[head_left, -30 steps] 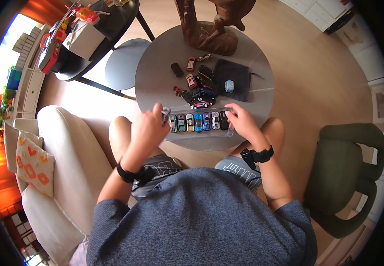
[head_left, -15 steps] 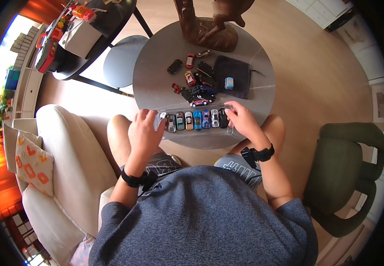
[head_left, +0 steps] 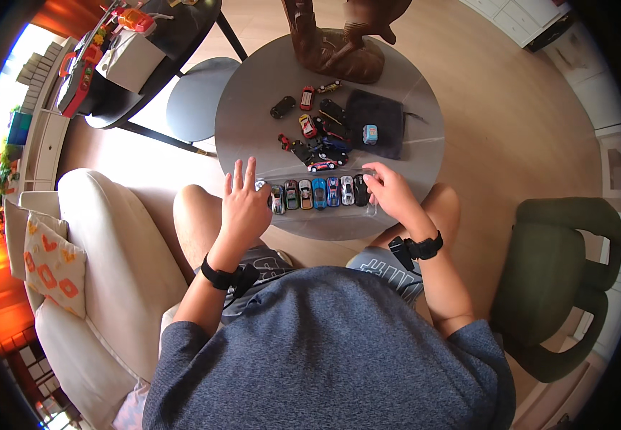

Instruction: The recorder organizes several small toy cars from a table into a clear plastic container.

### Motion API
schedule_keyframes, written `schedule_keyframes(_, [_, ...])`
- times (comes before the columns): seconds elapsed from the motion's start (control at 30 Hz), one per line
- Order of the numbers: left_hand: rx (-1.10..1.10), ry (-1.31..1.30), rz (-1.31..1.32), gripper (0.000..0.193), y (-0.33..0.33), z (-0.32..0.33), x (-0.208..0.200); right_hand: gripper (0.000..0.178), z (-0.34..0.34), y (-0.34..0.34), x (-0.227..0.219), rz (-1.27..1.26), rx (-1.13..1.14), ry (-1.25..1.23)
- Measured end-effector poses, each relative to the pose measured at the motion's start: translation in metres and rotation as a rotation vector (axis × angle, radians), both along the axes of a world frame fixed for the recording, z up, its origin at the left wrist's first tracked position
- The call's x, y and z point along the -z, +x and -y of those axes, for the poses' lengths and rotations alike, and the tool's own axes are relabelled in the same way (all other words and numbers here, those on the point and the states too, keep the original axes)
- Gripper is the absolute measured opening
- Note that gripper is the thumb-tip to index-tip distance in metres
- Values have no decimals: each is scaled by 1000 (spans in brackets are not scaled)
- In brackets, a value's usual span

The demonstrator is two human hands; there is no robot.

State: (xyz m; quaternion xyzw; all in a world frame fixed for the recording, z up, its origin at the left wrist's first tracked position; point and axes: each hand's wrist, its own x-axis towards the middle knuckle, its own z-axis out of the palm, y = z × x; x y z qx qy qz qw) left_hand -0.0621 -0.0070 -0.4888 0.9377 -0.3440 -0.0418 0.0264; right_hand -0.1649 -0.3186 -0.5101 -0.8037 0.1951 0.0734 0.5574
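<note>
Clear case (head_left: 372,210) on grey desk (head_left: 253,136), row of toy cars (head_left: 319,193) inside. Right hand (head_left: 389,188) grasping case's right end; left hand (head_left: 246,209) at left end, fingers spread, can't tell if gripping.

the toy cars (head_left: 319,193) look smooth and glossy, their tray (head_left: 373,208) clear, shiny plastic; the tabletop (head_left: 253,125) looks smooth, the statue (head_left: 342,61) polished wood, the pouch (head_left: 382,111) matt cloth.

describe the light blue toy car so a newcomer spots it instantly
Find the round grey table, then the dark cloth on its right half. The light blue car sits on the lower part of that cloth, apart from the jumbled cars to its left.
</note>
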Motion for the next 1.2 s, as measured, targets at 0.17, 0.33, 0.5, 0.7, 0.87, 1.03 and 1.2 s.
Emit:
schedule_keyframes(0.17, [83,-99,-88,49,5,2,-14,31,2,0,3,-14,-1,1])
schedule_keyframes(0.33, [281,-78,-80,57,21,2,-3,30,3,2,5,-2,9,34])
schedule_keyframes(0.5, [181,-489,-250,49,31,-16,0,30,0,3,-4,-59,33,21])
schedule_keyframes(0.7, [-447,-479,-574,42,21,-47,23,31,1,8,-4,-124,85,73])
schedule_keyframes(0.87, [-467,-676,-829,36,23,-55,42,30,8,16,-9,-238,56,162])
schedule_keyframes(1.03, [-423,-713,-864,50,12,-56,45,30,6,12,-4,-212,74,139])
schedule_keyframes(1.2, [-526,-643,-852,57,-6,-45,23,30,-3,12,-7,-173,58,66])
